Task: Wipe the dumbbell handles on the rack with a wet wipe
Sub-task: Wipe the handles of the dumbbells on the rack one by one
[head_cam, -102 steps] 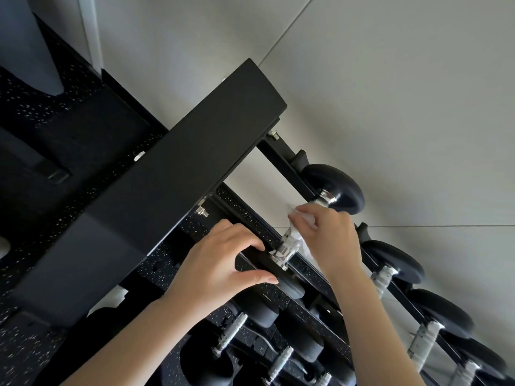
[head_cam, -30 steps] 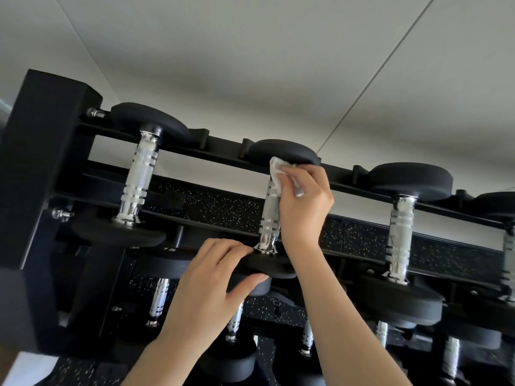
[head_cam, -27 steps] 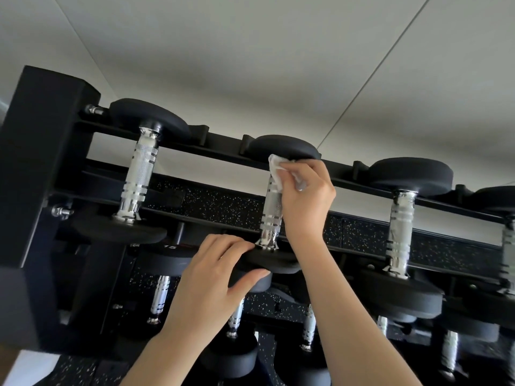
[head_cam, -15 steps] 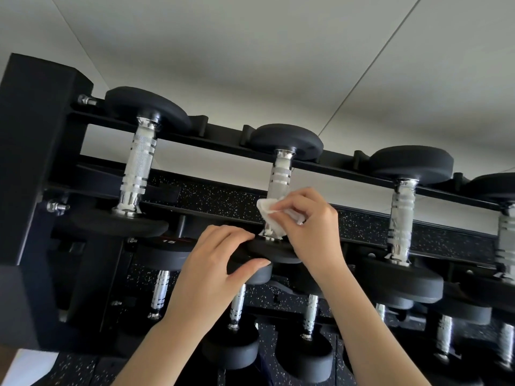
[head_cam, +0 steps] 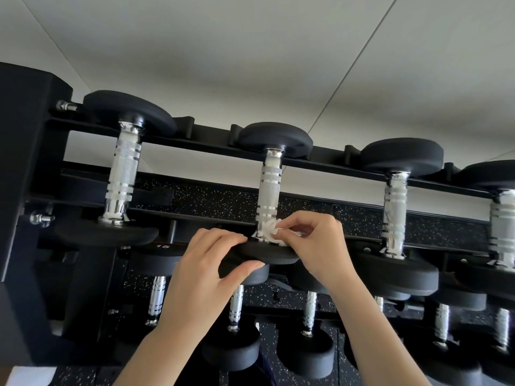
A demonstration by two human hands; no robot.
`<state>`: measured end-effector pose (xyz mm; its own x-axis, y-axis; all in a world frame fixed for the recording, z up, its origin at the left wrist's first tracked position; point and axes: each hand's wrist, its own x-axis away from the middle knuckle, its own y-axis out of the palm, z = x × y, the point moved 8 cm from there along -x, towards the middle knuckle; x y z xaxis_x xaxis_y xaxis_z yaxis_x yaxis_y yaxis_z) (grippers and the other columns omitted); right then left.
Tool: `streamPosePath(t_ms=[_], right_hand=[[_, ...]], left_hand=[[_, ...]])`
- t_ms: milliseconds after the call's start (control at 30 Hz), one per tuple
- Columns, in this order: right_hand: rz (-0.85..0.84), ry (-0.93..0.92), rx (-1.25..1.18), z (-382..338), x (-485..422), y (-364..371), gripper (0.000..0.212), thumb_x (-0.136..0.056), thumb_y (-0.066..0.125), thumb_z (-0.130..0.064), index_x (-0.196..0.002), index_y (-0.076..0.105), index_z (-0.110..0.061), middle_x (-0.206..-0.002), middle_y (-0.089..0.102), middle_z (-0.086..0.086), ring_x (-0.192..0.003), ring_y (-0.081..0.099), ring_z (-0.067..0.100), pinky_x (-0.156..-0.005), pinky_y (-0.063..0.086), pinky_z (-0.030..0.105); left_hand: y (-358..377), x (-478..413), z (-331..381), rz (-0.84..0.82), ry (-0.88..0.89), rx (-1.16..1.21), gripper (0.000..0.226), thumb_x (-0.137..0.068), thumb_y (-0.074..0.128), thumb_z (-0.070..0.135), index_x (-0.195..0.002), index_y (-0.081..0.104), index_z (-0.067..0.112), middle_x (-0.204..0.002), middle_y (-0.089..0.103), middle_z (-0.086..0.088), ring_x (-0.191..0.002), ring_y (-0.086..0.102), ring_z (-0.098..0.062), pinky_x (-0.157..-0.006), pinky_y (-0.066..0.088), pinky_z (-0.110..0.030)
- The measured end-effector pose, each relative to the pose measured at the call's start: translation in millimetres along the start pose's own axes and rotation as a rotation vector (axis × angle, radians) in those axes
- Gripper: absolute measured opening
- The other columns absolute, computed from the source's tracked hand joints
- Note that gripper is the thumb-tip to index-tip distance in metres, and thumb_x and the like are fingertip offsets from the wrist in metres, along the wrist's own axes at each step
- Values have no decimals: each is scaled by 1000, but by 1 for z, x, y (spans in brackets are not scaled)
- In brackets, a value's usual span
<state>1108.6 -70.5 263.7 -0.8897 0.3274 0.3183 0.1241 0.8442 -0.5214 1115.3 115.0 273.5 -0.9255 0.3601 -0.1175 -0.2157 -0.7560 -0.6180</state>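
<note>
A black rack (head_cam: 195, 135) carries several dumbbells with black heads and knurled chrome handles. The middle dumbbell's handle (head_cam: 269, 190) stands bare along most of its length. At its near end my right hand (head_cam: 317, 246) pinches a crumpled white wet wipe (head_cam: 271, 232) against the base of that handle. My left hand (head_cam: 206, 271) grips the near head (head_cam: 262, 253) of the same dumbbell, thumb under its edge and fingers over the top.
Neighbouring dumbbells sit close on both sides: one handle to the left (head_cam: 122, 174), another to the right (head_cam: 394, 210). A lower tier of dumbbells (head_cam: 234, 349) lies under my forearms. The rack's thick black post (head_cam: 25, 168) stands at the left. A grey wall (head_cam: 250, 51) lies behind.
My right hand slid the wipe down the middle handle from its far end to the near end. The left hand kept hold of the near head. The view tilted slightly.
</note>
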Motion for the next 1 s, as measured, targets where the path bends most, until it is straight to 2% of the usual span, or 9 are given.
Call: streamPosePath(t_ms=[100,200,333,500,667,767,933,1000], right_hand=[[87,20,-108,4,1,-1,21,-76,75,-8,-66,69,-25,-66,69,-14,-66,64,0,-62,48,12],[144,37,-231,6,-2,0,16,-77,73,-5,-68,70,-18,-64,68,-11,-62,62,0,-60,47,13],[214,12,-331,2,-15,-2,11,-78,72,-5,-71,69,-13,-67,69,-2,-66,63,8,-68,52,24],[263,-13,-448,-6,-38,-4,3,-81,70,-6,-79,69,-7,-82,72,2,-74,66,9,-72,53,20],[305,-57,-516,-18,-59,-7,4,-84,68,-8,-80,67,-8,-78,70,6,-67,63,10,-67,53,21],[266,-44,-569,-17,-67,-3,6,-87,65,-11,-82,63,-9,-67,64,6,-57,55,9,-59,50,20],[96,0,-677,-9,-75,11,7,-92,57,-13,-86,53,-14,-58,56,-10,-53,48,4,-58,46,19],[28,18,-721,-4,-78,17,7,-92,58,-19,-89,52,-16,-61,51,0,-57,45,11,-63,45,24]], left_hand=[[1,0,0,7,8,11,40,-80,62,50,-102,70,17,-100,56,20,-94,53,-7,-77,43,-16],[1,0,0,19,16,20,40,-80,62,49,-102,69,17,-100,54,22,-95,53,-6,-77,43,-15],[2,1,-1,22,28,20,40,-80,62,49,-101,70,16,-100,55,20,-95,54,-7,-80,43,-15],[3,1,-1,22,29,32,36,-81,62,49,-102,68,20,-102,55,22,-97,54,-7,-80,45,-17],[4,1,-2,23,48,35,31,-80,61,51,-104,61,31,-105,54,25,-100,54,-5,-79,47,-21],[4,0,-2,31,51,49,35,-85,55,60,-104,60,32,-107,54,26,-100,55,-5,-79,47,-21],[5,0,-4,47,79,54,38,-88,52,63,-105,60,30,-107,54,24,-99,56,-8,-76,49,-25],[6,0,-6,47,83,55,37,-88,53,62,-106,60,30,-108,54,24,-100,55,-8,-77,49,-25]])
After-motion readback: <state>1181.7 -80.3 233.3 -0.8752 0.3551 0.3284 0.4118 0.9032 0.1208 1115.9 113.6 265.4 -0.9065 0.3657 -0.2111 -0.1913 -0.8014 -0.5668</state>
